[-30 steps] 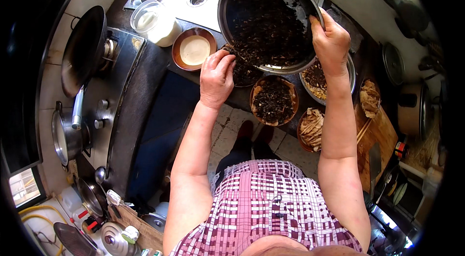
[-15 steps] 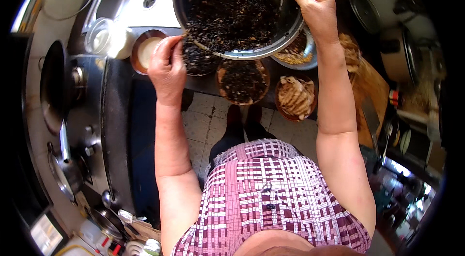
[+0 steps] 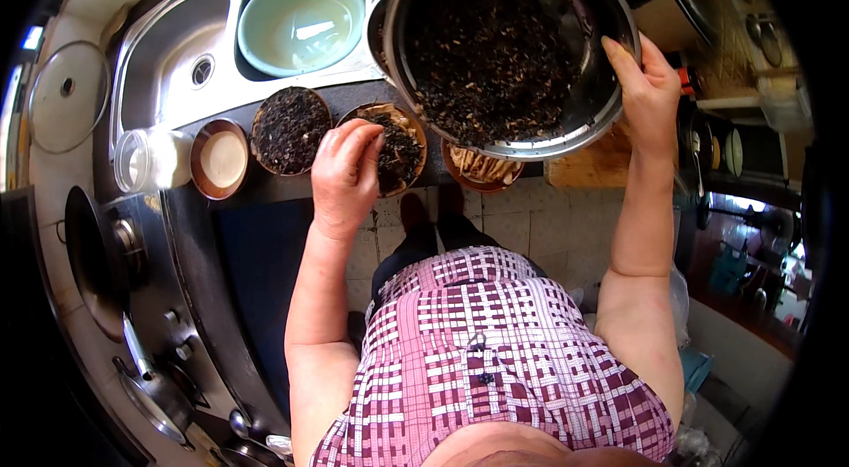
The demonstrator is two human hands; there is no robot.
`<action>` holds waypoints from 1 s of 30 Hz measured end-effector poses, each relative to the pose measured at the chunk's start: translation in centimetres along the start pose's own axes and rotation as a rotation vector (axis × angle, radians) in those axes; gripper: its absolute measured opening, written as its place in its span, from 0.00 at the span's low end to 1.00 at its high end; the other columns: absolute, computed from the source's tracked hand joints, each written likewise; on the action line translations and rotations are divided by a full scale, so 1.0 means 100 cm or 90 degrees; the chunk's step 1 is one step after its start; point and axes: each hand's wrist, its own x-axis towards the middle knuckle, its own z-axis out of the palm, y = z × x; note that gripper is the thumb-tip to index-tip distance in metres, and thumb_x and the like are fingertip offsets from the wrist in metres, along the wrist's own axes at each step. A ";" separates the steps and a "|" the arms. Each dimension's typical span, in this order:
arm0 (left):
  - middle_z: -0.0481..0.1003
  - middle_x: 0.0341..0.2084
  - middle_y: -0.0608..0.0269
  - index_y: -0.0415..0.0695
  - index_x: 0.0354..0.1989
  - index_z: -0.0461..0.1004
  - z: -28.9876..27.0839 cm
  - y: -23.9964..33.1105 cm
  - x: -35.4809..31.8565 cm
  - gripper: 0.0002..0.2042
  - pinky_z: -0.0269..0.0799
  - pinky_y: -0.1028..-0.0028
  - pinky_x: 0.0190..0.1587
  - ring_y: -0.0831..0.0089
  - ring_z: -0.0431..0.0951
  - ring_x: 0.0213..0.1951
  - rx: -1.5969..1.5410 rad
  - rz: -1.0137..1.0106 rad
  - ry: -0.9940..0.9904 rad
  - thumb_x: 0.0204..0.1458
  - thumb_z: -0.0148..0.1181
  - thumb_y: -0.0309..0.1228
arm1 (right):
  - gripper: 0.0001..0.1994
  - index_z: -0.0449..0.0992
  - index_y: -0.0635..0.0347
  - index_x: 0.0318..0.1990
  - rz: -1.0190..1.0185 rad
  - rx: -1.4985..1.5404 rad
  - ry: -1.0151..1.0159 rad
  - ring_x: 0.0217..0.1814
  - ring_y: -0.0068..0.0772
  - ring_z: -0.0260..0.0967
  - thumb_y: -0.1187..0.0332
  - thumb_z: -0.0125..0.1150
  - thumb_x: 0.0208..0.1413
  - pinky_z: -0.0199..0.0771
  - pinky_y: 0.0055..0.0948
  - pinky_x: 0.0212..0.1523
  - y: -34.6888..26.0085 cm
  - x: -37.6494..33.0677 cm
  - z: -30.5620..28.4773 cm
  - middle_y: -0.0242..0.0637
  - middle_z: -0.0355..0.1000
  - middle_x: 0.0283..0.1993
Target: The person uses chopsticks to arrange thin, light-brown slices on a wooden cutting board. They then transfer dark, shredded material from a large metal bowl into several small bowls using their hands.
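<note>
over the near edge of the tabletop point(image 3: 279, 187), the right hand point(image 3: 653, 97) grasps the rim of a steel pan point(image 3: 531, 149) with dark shreds point(image 3: 495, 51), which hides part of a bowl of tan strips point(image 3: 483, 187). the left hand point(image 3: 347, 173), its grip pinched, contents unclear, blocks part of a lined bowl point(image 3: 415, 180). leftward stand a dark-filled bowl point(image 3: 276, 169), a cream-filled bowl point(image 3: 217, 191) and a jar point(image 3: 172, 159).

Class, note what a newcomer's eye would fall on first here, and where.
First, the big metal pan of dark shreds at the upper right, gripped at its rim by the right hand. Next, the pale green basin in the sink, top left of centre.
</note>
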 end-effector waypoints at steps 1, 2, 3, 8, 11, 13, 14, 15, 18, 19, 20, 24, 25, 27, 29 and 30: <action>0.76 0.34 0.56 0.39 0.35 0.76 0.007 0.005 0.000 0.07 0.73 0.66 0.40 0.57 0.76 0.36 -0.011 0.006 -0.010 0.48 0.62 0.19 | 0.13 0.76 0.70 0.51 -0.007 -0.012 0.010 0.41 0.14 0.69 0.76 0.59 0.59 0.69 0.15 0.44 0.003 -0.005 -0.006 0.28 0.77 0.41; 0.76 0.35 0.56 0.39 0.36 0.76 0.015 0.009 0.001 0.07 0.73 0.66 0.41 0.57 0.76 0.37 -0.017 0.016 -0.024 0.48 0.63 0.19 | 0.13 0.76 0.70 0.51 -0.015 -0.025 0.018 0.41 0.14 0.69 0.76 0.59 0.59 0.69 0.15 0.44 0.007 -0.010 -0.015 0.28 0.77 0.41; 0.76 0.36 0.56 0.39 0.36 0.76 0.021 0.012 0.001 0.07 0.73 0.66 0.41 0.57 0.76 0.37 -0.020 0.026 -0.037 0.48 0.63 0.20 | 0.13 0.76 0.70 0.51 -0.022 -0.033 0.026 0.41 0.14 0.69 0.76 0.59 0.59 0.69 0.15 0.44 0.013 -0.014 -0.022 0.28 0.77 0.41; 0.74 0.40 0.55 0.39 0.41 0.75 0.057 0.033 -0.002 0.12 0.72 0.63 0.44 0.55 0.75 0.41 -0.023 0.075 -0.080 0.46 0.63 0.20 | 0.14 0.77 0.64 0.52 -0.107 -0.251 0.051 0.35 0.18 0.72 0.76 0.59 0.57 0.72 0.22 0.37 0.028 -0.028 -0.034 0.40 0.78 0.34; 0.72 0.46 0.50 0.39 0.45 0.74 0.082 0.051 0.000 0.16 0.71 0.60 0.50 0.52 0.73 0.47 0.002 0.095 -0.081 0.46 0.65 0.22 | 0.14 0.77 0.64 0.51 -0.175 -0.287 0.053 0.35 0.20 0.74 0.77 0.61 0.56 0.73 0.23 0.37 0.027 -0.029 -0.034 0.43 0.78 0.33; 0.69 0.52 0.47 0.39 0.49 0.72 0.097 0.061 0.001 0.21 0.69 0.59 0.54 0.50 0.71 0.52 0.027 0.105 -0.065 0.44 0.67 0.24 | 0.14 0.77 0.63 0.50 -0.172 -0.261 0.052 0.35 0.23 0.76 0.77 0.62 0.55 0.73 0.24 0.37 0.030 -0.027 -0.035 0.44 0.78 0.34; 0.68 0.53 0.45 0.38 0.51 0.71 0.104 0.062 0.003 0.24 0.67 0.58 0.55 0.48 0.69 0.54 0.057 0.116 -0.070 0.44 0.68 0.27 | 0.14 0.77 0.63 0.50 -0.170 -0.249 0.052 0.35 0.25 0.77 0.77 0.62 0.55 0.74 0.25 0.37 0.031 -0.026 -0.035 0.44 0.78 0.34; 0.66 0.54 0.44 0.38 0.52 0.69 0.111 0.064 0.005 0.26 0.65 0.57 0.56 0.47 0.67 0.56 0.087 0.124 -0.072 0.43 0.70 0.30 | 0.14 0.77 0.62 0.50 -0.181 -0.260 0.049 0.35 0.28 0.78 0.77 0.62 0.55 0.74 0.25 0.37 0.031 -0.026 -0.035 0.45 0.78 0.35; 0.64 0.55 0.41 0.36 0.55 0.66 0.129 0.080 0.010 0.33 0.62 0.56 0.57 0.46 0.64 0.57 0.164 0.075 -0.091 0.41 0.72 0.38 | 0.14 0.78 0.61 0.49 -0.214 -0.295 0.037 0.37 0.40 0.79 0.77 0.62 0.54 0.76 0.28 0.38 0.029 -0.026 -0.034 0.48 0.78 0.37; 0.64 0.55 0.41 0.35 0.55 0.65 0.135 0.083 0.010 0.35 0.62 0.56 0.56 0.45 0.64 0.57 0.186 0.060 -0.093 0.40 0.72 0.40 | 0.14 0.78 0.61 0.49 -0.221 -0.298 0.032 0.37 0.40 0.79 0.77 0.62 0.54 0.76 0.29 0.38 0.031 -0.026 -0.035 0.49 0.78 0.37; 0.63 0.55 0.40 0.35 0.55 0.65 0.140 0.086 0.010 0.36 0.62 0.55 0.56 0.45 0.64 0.57 0.208 0.045 -0.094 0.39 0.72 0.41 | 0.14 0.78 0.61 0.49 -0.228 -0.300 0.027 0.37 0.41 0.79 0.78 0.62 0.53 0.75 0.29 0.38 0.032 -0.027 -0.035 0.49 0.78 0.37; 0.65 0.52 0.42 0.37 0.53 0.66 0.151 0.089 0.011 0.31 0.63 0.55 0.53 0.47 0.66 0.53 0.247 0.012 -0.095 0.40 0.70 0.37 | 0.14 0.77 0.60 0.48 -0.250 -0.254 0.027 0.36 0.43 0.78 0.79 0.62 0.53 0.75 0.30 0.37 0.036 -0.024 -0.037 0.49 0.77 0.36; 0.66 0.51 0.43 0.37 0.52 0.67 0.153 0.089 0.010 0.30 0.63 0.56 0.54 0.47 0.66 0.53 0.249 0.000 -0.107 0.41 0.69 0.36 | 0.14 0.77 0.60 0.48 -0.250 -0.266 0.021 0.37 0.43 0.79 0.79 0.62 0.53 0.75 0.30 0.37 0.036 -0.023 -0.038 0.49 0.77 0.36; 0.68 0.48 0.45 0.41 0.49 0.69 0.158 0.089 0.008 0.25 0.67 0.58 0.50 0.49 0.68 0.50 0.239 -0.003 -0.119 0.40 0.68 0.33 | 0.14 0.77 0.60 0.48 -0.250 -0.288 0.010 0.37 0.43 0.79 0.79 0.62 0.53 0.75 0.30 0.38 0.035 -0.022 -0.041 0.49 0.77 0.36; 0.68 0.49 0.45 0.42 0.48 0.69 0.162 0.087 0.005 0.24 0.67 0.57 0.50 0.50 0.68 0.50 0.243 -0.012 -0.133 0.40 0.67 0.32 | 0.14 0.78 0.61 0.49 -0.248 -0.299 0.001 0.37 0.41 0.79 0.79 0.62 0.53 0.75 0.29 0.38 0.038 -0.022 -0.043 0.49 0.78 0.37; 0.68 0.49 0.45 0.42 0.48 0.69 0.163 0.086 0.004 0.24 0.68 0.57 0.50 0.49 0.68 0.49 0.246 -0.008 -0.129 0.40 0.66 0.32 | 0.14 0.78 0.61 0.49 -0.252 -0.296 0.004 0.37 0.41 0.79 0.79 0.62 0.53 0.75 0.29 0.38 0.042 -0.022 -0.044 0.49 0.78 0.37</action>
